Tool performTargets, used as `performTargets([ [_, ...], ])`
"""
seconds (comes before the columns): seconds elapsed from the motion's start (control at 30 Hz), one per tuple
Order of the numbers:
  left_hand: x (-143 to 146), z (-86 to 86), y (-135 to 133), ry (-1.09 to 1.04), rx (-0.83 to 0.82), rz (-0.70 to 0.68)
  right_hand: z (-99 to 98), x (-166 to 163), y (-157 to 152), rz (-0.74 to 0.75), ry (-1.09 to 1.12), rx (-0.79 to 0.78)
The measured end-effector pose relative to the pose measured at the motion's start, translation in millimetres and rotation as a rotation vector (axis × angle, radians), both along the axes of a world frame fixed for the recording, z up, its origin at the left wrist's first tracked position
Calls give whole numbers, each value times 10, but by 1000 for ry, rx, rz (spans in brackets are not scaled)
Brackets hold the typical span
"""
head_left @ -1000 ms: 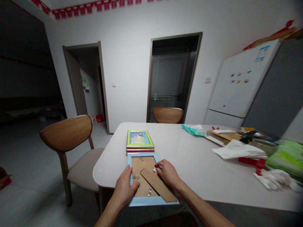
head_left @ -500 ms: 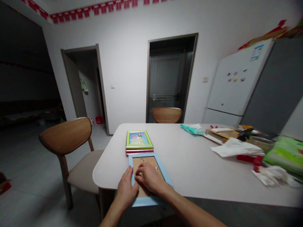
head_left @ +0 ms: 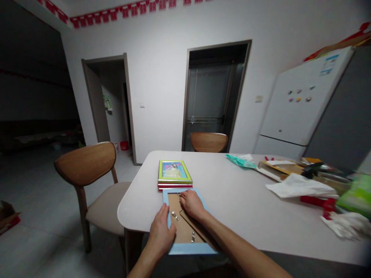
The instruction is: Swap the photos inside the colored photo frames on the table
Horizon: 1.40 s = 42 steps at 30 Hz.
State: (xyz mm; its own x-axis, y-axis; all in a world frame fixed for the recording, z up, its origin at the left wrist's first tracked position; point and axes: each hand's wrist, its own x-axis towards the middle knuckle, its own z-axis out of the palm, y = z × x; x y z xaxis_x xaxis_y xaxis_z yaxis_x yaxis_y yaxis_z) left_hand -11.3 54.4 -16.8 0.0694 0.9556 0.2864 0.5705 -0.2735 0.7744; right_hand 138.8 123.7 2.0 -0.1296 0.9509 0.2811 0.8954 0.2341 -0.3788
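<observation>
A light blue picture frame (head_left: 197,249) lies face down at the table's front edge, its brown backboard (head_left: 180,228) showing. My left hand (head_left: 161,233) grips the frame's left side, fingers along the outer edge and thumb near the board. Near the top of the backboard, my right hand (head_left: 191,204) has its fingers closed at a small metal clip (head_left: 179,194), which they partly cover. Two more clips show, a left clip (head_left: 175,216) and a lower clip (head_left: 193,237). My right forearm hides the frame's right side. Just beyond lies a stack topped by a green picture frame (head_left: 175,180).
The white table (head_left: 232,204) carries a teal packet (head_left: 241,161), white paper (head_left: 300,186), a crumpled white cloth or glove (head_left: 346,227) and a green package (head_left: 358,197) to the right. One wooden chair (head_left: 87,164) stands left, another chair (head_left: 209,142) at the far side.
My right hand has moved from the left side of the backboard up to the clip at its top, uncovering the left and lower clips. The left hand still holds the frame's left side.
</observation>
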Motion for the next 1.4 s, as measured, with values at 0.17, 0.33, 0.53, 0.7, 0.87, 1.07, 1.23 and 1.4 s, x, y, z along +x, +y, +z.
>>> performTargets([
  [0.17, 0, -16, 12, 61, 19, -26, 0, -31, 57, -19, 12, -39],
  [0.33, -2, -15, 17, 130, 18, -15, 87, -34, -40, 35, 35, -47],
  [0.53, 4, -5, 5, 162, 3, -7, 244, 316, -437, 338, 111, -115],
  [0.7, 13, 4, -1, 177, -3, 8, 275, 451, -743, 471, 120, -314],
  [0.87, 14, 11, -4, 189, 3, 5, 213, 376, -810, 413, 162, -261],
  [1.07, 4, 20, -1, 166, 0, -4, 191, 390, -759, 267, 151, -152],
  [1.23, -6, 12, 4, 109, -5, 5, 128, 300, -717, 178, 71, -77],
  [1.4, 16, 62, 15, -11, -45, 27, 169, 312, -645, 115, 95, -46],
])
